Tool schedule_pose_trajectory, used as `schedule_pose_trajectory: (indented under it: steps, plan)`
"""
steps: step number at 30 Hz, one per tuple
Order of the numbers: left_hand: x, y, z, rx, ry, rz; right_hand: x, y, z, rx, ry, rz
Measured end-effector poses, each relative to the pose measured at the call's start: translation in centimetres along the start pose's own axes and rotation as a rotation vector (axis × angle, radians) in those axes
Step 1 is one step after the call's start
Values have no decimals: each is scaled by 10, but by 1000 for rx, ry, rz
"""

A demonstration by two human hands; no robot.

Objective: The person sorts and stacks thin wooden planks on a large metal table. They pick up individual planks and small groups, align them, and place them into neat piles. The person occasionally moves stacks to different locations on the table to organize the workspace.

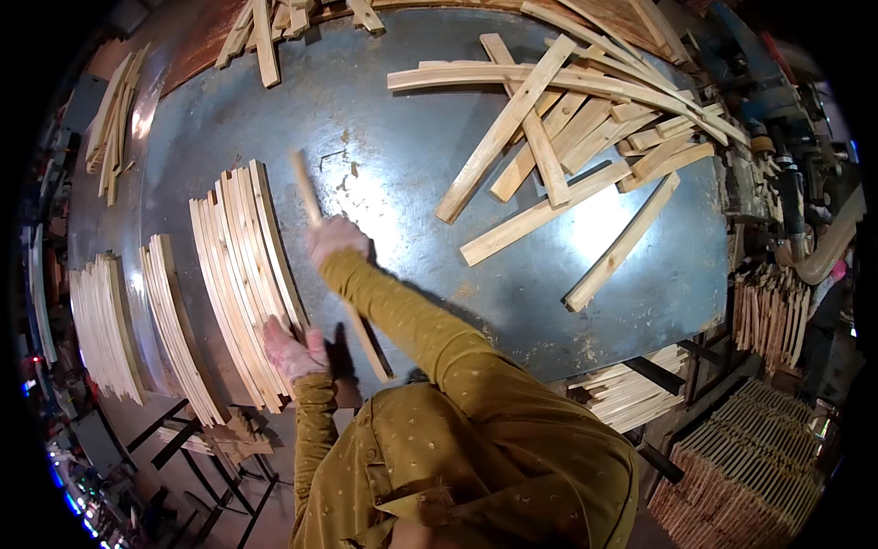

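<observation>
My right hand (337, 240) is closed around the middle of a narrow wooden strip (368, 340), which slants over the metal table, its far end slightly blurred. A row of pale wooden strips (240, 274) lies side by side to the left of it. On the near end of that row rests my left hand (294, 350), thumb apart from the fingers, with nothing gripped. The strip in my right hand stays apart from the row. Further left lie a narrower group of strips (179, 329) and a wider group (106, 325).
A jumbled heap of wooden strips (585, 128) covers the far right of the metal table (412, 229). One loose strip (622, 242) lies nearer me. More pieces (265, 46) lie at the far edge. Stacked wood (741, 457) stands below at the right, beside machinery (777, 165).
</observation>
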State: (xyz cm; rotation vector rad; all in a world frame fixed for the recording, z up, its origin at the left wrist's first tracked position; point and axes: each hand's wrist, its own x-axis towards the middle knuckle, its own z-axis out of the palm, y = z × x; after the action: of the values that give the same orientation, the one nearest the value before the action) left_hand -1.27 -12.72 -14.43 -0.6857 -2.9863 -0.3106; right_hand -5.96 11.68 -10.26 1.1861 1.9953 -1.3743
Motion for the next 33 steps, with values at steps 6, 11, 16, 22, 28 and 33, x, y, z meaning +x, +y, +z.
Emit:
schedule_pose_trajectory:
  steps: [6, 11, 16, 22, 28, 33]
  plan:
    - [-13, 13, -6, 396, -338, -56, 17, 52, -45, -503, 838, -417]
    - [3, 38, -23, 93, -154, 42, 35, 136, -184, -56, 919, 273]
    - [54, 130, -42, -533, 44, 431, -4, 146, -159, 238, 867, -74]
    - [139, 196, -117, 76, 111, 927, -41, 181, -163, -731, 299, -905]
    - [151, 154, -87, -378, -1037, 162, -5, 109, -295, -606, 862, -1297]
    - [125, 123, -68, -1030, -850, -205, 72, 119, -406, -667, 891, -265]
